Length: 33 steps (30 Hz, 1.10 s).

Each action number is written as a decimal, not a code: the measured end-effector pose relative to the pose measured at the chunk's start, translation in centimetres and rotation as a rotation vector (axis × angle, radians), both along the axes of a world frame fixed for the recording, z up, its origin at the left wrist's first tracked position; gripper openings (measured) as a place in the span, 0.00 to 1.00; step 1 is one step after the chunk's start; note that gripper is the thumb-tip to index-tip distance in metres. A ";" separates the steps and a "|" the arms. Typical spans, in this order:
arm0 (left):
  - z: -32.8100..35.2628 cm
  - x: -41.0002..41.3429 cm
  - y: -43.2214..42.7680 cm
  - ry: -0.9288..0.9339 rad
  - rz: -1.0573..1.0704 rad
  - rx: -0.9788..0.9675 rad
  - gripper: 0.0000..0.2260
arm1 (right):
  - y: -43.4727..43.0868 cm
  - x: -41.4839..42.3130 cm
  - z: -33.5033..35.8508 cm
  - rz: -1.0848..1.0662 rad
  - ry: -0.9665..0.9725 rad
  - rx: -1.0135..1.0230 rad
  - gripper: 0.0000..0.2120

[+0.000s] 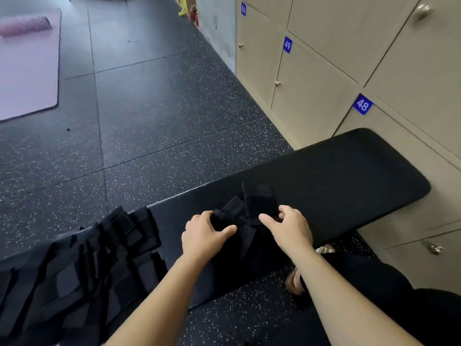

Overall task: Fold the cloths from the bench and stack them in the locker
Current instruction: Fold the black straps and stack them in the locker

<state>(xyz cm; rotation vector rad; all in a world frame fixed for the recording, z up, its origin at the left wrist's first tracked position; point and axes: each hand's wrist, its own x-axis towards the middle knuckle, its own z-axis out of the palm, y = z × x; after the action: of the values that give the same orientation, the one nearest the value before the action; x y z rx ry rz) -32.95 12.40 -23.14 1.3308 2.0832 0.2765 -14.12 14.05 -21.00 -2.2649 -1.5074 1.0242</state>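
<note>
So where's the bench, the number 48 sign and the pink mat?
bench (349, 176), head view, bare padded top.
number 48 sign (363, 104), head view, its middle.
pink mat (27, 78), head view, flat middle.

The black cloth (245, 221) at 6 o'clock blends into the black table (349, 176), so its folds are hard to trace. The left hand (202, 236) grips it with fingertips buried. Whether the right hand (289, 228) pinches it cannot be told. At 8 o'clock the cloth pile (87, 270) runs off the left and bottom edges. The yellow thing (182, 7) at 12 o'clock is too small to name.
</note>
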 end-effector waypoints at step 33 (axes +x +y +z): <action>6.7 6.0 2.5 -0.928 0.224 0.062 0.11 | 0.0 4.6 6.1 -0.581 0.838 0.416 0.06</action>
<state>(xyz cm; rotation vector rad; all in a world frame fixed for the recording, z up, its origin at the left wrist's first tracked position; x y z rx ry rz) -26.91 14.86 -16.39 0.7540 1.4117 0.8720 -9.54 14.06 -14.91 -1.5098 -0.5851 1.1156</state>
